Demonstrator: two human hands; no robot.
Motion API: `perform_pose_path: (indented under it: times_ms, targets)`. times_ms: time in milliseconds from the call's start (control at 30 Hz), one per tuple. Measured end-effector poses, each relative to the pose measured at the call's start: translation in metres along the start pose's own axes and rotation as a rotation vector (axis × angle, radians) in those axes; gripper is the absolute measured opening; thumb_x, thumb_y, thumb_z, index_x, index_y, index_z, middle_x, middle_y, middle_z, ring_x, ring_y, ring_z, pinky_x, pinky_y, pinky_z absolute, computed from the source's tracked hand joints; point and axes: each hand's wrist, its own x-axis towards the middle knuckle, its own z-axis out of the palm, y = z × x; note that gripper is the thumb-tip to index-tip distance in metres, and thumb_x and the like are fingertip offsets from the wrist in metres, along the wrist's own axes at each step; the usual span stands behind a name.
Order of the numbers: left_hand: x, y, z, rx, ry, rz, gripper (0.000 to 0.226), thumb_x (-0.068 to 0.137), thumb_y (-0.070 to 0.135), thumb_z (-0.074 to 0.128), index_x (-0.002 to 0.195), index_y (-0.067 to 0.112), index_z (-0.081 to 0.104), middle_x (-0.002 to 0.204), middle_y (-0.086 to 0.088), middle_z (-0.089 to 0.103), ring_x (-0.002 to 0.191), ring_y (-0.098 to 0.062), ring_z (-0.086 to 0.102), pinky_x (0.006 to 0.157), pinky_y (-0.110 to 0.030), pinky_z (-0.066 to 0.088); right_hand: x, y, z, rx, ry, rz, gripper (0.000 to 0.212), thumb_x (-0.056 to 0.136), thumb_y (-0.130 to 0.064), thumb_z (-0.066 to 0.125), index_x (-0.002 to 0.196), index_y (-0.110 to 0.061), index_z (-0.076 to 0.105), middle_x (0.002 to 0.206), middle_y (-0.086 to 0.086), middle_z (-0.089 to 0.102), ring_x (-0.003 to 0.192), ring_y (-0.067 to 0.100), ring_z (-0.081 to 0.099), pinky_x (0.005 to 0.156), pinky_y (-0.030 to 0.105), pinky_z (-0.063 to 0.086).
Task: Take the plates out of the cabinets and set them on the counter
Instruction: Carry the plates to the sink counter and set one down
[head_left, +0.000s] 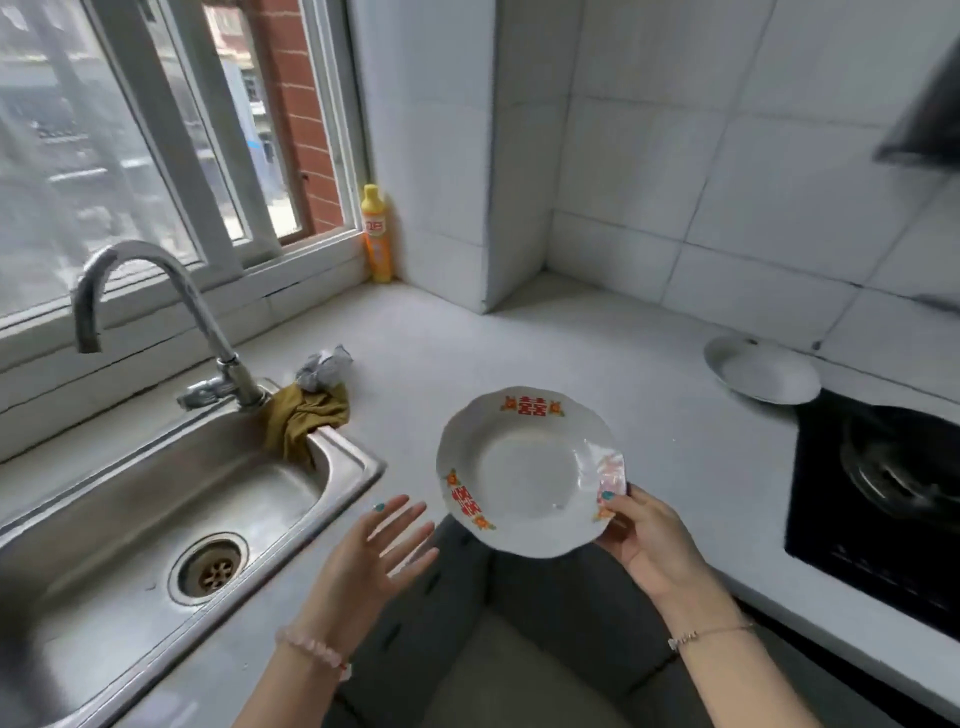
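— What are the hands doing?
— The left hand (382, 556) is spread flat, holding nothing. The right hand (647, 540) pinches the rim of a round, shiny white plate (530, 470) with wavy edges, lifted above the smooth gray counter (426, 343).
— And farther away?
— Another white plate (761, 376) sits past the right hand.

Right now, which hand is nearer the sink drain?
Left. The left hand hovers open just right of the sink, a short way from the drain. The right hand is farther right, holding the plate by its rim.
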Motion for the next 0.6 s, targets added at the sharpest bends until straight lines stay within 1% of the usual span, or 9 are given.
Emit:
perform_pose_path:
  times_ms: [100, 200, 267, 333, 433, 500, 600]
  targets:
    - [0.021, -0.022, 0.054, 0.011, -0.106, -0.053, 0.032, 0.095, 0.021, 0.043, 0.120, 0.008, 0.057, 0.118, -0.012, 0.066, 0.104, -0.030, 0.064, 0.079, -0.045, 0.052, 0.002, -0.021, -0.055, 0.049, 0.110, -0.036, 0.022, 0.089, 0.003, 0.050, 0.101, -0.004, 0.067, 0.085, 0.011, 0.074, 0.072, 0.020, 0.071, 0.055, 0.029, 0.055]
    - [0.040, -0.041, 0.107, 0.033, -0.194, -0.083, 0.031, 0.095, 0.021, 0.041, 0.118, 0.008, 0.057, 0.117, -0.010, 0.066, 0.105, -0.029, 0.063, 0.080, -0.045, 0.056, 0.001, -0.041, -0.102, 0.076, 0.218, -0.075, 0.023, 0.088, 0.006, 0.048, 0.096, -0.004, 0.067, 0.078, 0.009, 0.074, 0.068, 0.020, 0.070, 0.052, 0.029, 0.055]
    - [0.051, -0.052, 0.136, 0.059, -0.229, -0.105, 0.031, 0.097, 0.021, 0.039, 0.119, 0.009, 0.056, 0.117, -0.009, 0.066, 0.106, -0.028, 0.063, 0.080, -0.044, 0.056, 0.001, -0.053, -0.128, 0.102, 0.298, -0.097, 0.024, 0.088, 0.007, 0.048, 0.094, -0.005, 0.067, 0.079, 0.009, 0.073, 0.072, 0.021, 0.068, 0.051, 0.028, 0.054]
    - [0.061, -0.062, 0.158, 0.095, -0.265, -0.125, 0.031, 0.098, 0.022, 0.037, 0.120, 0.010, 0.055, 0.118, -0.008, 0.066, 0.104, -0.026, 0.064, 0.081, -0.044, 0.055, 0.001, -0.062, -0.152, 0.143, 0.374, -0.116, 0.025, 0.087, 0.009, 0.046, 0.097, -0.004, 0.066, 0.085, 0.012, 0.070, 0.077, 0.024, 0.065, 0.050, 0.028, 0.055]
    - [0.075, -0.073, 0.182, 0.113, -0.326, -0.164, 0.030, 0.096, 0.023, 0.041, 0.118, 0.011, 0.057, 0.115, -0.008, 0.068, 0.101, -0.025, 0.067, 0.076, -0.041, 0.057, 0.005, -0.071, -0.181, 0.195, 0.470, -0.133, 0.027, 0.087, 0.010, 0.045, 0.101, -0.004, 0.063, 0.093, 0.013, 0.067, 0.083, 0.027, 0.063, 0.050, 0.029, 0.056]
    - [0.084, -0.077, 0.194, 0.109, -0.354, -0.180, 0.031, 0.095, 0.023, 0.043, 0.118, 0.010, 0.058, 0.114, -0.009, 0.068, 0.101, -0.027, 0.066, 0.075, -0.042, 0.057, 0.011, -0.073, -0.195, 0.238, 0.522, -0.134, 0.027, 0.087, 0.011, 0.044, 0.099, -0.005, 0.063, 0.093, 0.014, 0.066, 0.084, 0.027, 0.063, 0.049, 0.030, 0.056]
    - [0.102, -0.076, 0.210, 0.116, -0.372, -0.197, 0.031, 0.095, 0.021, 0.043, 0.118, 0.008, 0.058, 0.114, -0.011, 0.068, 0.101, -0.029, 0.066, 0.077, -0.044, 0.057, 0.026, -0.075, -0.213, 0.287, 0.574, -0.121, 0.028, 0.087, 0.011, 0.045, 0.101, -0.006, 0.062, 0.095, 0.014, 0.066, 0.087, 0.028, 0.063, 0.054, 0.035, 0.057]
